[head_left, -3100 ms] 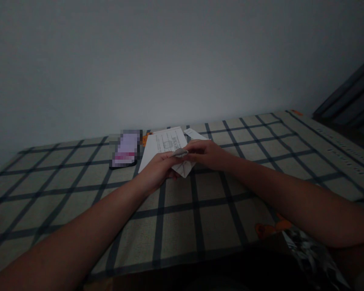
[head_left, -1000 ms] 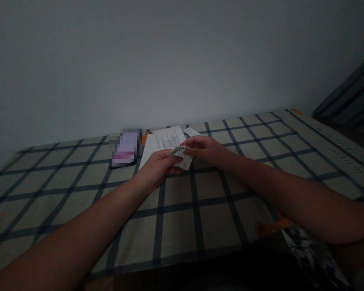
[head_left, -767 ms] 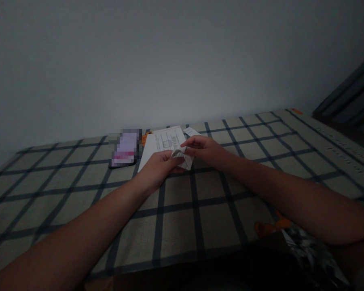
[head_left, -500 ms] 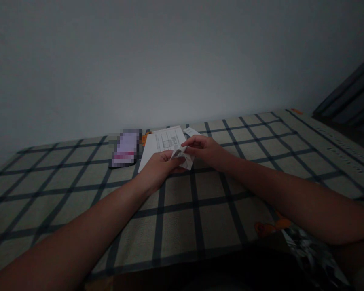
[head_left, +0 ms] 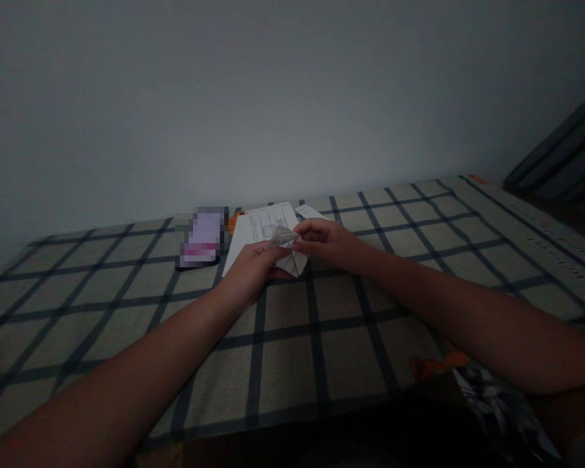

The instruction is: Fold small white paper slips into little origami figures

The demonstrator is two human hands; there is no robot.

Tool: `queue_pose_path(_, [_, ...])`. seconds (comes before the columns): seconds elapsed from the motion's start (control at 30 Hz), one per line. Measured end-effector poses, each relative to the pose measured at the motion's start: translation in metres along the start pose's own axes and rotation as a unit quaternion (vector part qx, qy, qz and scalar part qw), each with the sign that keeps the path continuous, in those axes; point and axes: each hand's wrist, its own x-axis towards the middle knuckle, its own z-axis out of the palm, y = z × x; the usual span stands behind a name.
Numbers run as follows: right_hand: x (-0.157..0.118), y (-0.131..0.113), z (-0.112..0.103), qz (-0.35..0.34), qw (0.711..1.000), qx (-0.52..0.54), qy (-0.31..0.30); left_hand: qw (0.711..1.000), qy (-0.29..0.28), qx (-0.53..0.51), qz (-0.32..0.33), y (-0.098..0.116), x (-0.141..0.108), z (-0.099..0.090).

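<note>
A small folded piece of paper (head_left: 292, 262) with creases and faint print is held between both hands, just above the checked cloth. My left hand (head_left: 252, 265) grips its left side, thumb on top and fingers beneath. From the right, my right hand (head_left: 327, 242) pinches the paper's edge between thumb and fingers. Behind the hands lies a white sheet (head_left: 244, 235) with printed text and a table on it, partly covered by the folded paper and my left hand.
A phone (head_left: 203, 237), its screen blurred, lies left of the sheet. A small white paper slip (head_left: 309, 212) sits behind my right hand. The checked cloth (head_left: 394, 214) reaches back to a plain wall (head_left: 292, 97). Dark striped fabric (head_left: 565, 146) hangs at the far right.
The folded paper has turned in my hands; its raised flap now spreads wider to the left and up. My right fingers have shifted slightly. The phone and sheet have stayed put.
</note>
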Motion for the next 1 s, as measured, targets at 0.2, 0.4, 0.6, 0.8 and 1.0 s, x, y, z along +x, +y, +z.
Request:
queue_pose_path(0.2, [0.000, -0.006, -0.004, -0.014, 1.000, -0.017, 0.006, 0.998, 0.016, 0.045, 0.032, 0.001, 0.000, -0.002])
queue_pose_path(0.4, [-0.001, -0.006, -0.007, -0.035, 0.998, -0.060, -0.005, 0.986, 0.034, 0.127, 0.101, 0.005, -0.003, -0.002])
queue_pose_path(0.6, [-0.006, -0.003, 0.001, -0.079, 0.989, -0.124, 0.018, 0.944, 0.056, 0.278, 0.168, 0.007, -0.008, -0.004])
queue_pose_path(0.8, [-0.009, -0.009, 0.003, -0.099, 0.948, -0.299, 0.046, 0.922, 0.064, 0.331, 0.189, 0.008, -0.009, -0.005])
queue_pose_path(1.0, [-0.008, -0.008, 0.000, -0.093, 0.942, -0.318, 0.057, 0.884, 0.059, 0.417, 0.200, 0.009, -0.009, -0.006])
